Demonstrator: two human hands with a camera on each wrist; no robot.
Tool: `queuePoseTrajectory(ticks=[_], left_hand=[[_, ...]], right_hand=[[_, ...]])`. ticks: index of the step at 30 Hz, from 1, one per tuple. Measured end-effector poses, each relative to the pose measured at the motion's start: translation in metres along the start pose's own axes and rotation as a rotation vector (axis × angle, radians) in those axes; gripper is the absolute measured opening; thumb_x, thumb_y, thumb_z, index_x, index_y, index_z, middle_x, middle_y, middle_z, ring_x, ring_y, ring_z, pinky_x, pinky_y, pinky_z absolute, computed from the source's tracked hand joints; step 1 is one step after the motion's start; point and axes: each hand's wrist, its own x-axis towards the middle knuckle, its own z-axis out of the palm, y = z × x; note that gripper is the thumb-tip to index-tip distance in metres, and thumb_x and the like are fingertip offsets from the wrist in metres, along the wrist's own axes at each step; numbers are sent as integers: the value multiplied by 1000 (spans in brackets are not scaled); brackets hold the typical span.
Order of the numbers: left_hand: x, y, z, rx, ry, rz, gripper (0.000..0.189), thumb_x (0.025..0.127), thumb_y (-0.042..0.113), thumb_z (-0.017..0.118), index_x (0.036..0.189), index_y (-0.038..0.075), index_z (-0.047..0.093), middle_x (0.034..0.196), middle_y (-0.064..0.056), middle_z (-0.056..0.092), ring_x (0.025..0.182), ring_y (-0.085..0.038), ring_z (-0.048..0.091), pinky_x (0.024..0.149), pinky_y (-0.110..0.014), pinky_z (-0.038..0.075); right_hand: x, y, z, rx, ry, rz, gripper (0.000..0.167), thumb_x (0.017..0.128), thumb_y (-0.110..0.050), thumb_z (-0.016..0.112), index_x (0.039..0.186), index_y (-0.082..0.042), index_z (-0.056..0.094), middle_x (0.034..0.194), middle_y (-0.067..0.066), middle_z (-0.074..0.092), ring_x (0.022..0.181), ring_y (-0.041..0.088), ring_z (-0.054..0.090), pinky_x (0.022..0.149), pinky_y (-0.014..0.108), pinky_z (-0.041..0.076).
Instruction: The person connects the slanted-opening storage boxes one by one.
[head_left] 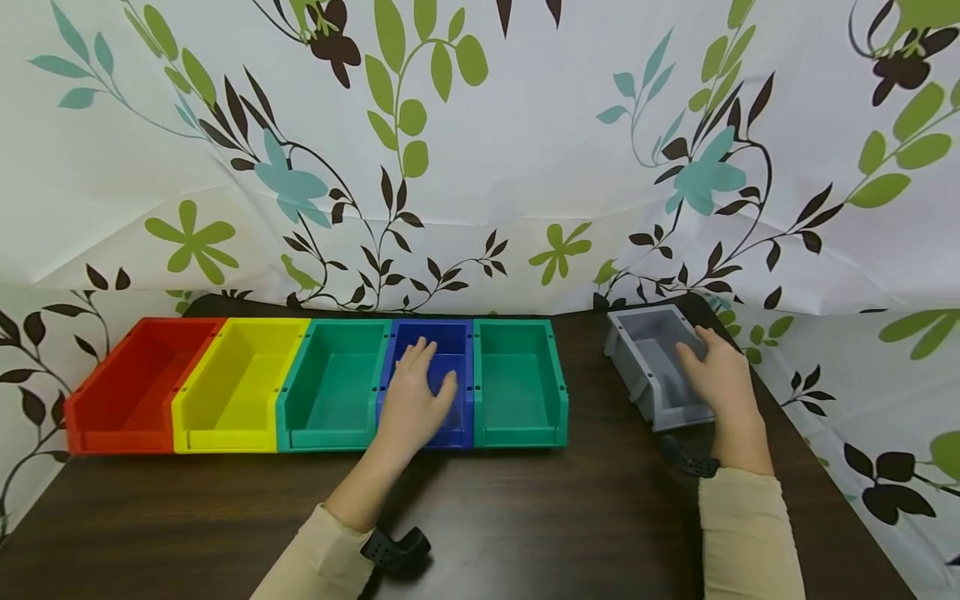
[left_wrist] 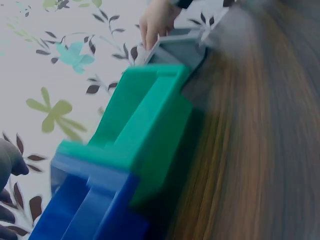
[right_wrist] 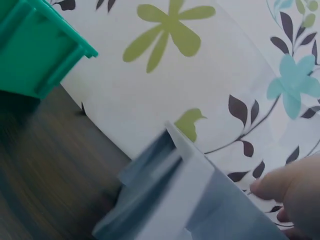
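Over the blue bin (head_left: 453, 367) hovers my left hand (head_left: 414, 400), fingers spread and nothing held. Part of that hand shows at the left edge of the left wrist view, beside the blue bin. On the right, a grey bin (head_left: 651, 354) sits at an angle on the table. My right hand (head_left: 722, 375) is above its right side, thumb and fingers apart. In the right wrist view the thumb (right_wrist: 280, 185) is next to the grey bin's edge, and I see nothing held. Whether the other fingers touch the bin is hidden.
A row of open bins stands along the back: red (head_left: 142, 383), yellow (head_left: 243, 379), green (head_left: 341, 379), then blue, then another green bin (head_left: 517, 379). A leaf-patterned cloth (head_left: 495, 183) hangs behind the dark wooden table (head_left: 562, 525). The grey bin stands apart from the row.
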Motion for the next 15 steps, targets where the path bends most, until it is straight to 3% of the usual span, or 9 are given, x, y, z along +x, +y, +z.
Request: queuePoseTrajectory(ticks=[4,10,15], left_hand=[[2,8,14,-152,-100,-79,55,89,26,62,133,-4,50,140,-22,47,132,-36,42,107,-52,36],[3,10,29,-241,-161,-152,57,89,31,63,134,-1,50,135,-19,54,127,-32,49,103,-48,43],[3,9,31,-295,-168,-177,57,89,30,64,134,-1,50,132,-19,56,122,-31,55,97,-46,48]], right_hand=[[2,9,-3,-21,-39,74,60,99,-31,40,139,13,33,137,39,35,124,58,33,100,66,32],[2,16,-6,-8,-56,144,53,99,-26,41,133,16,41,130,40,42,120,56,40,93,64,40],[-1,17,-7,-6,-94,116,51,96,-27,48,119,17,54,116,38,55,96,48,58,67,50,51]])
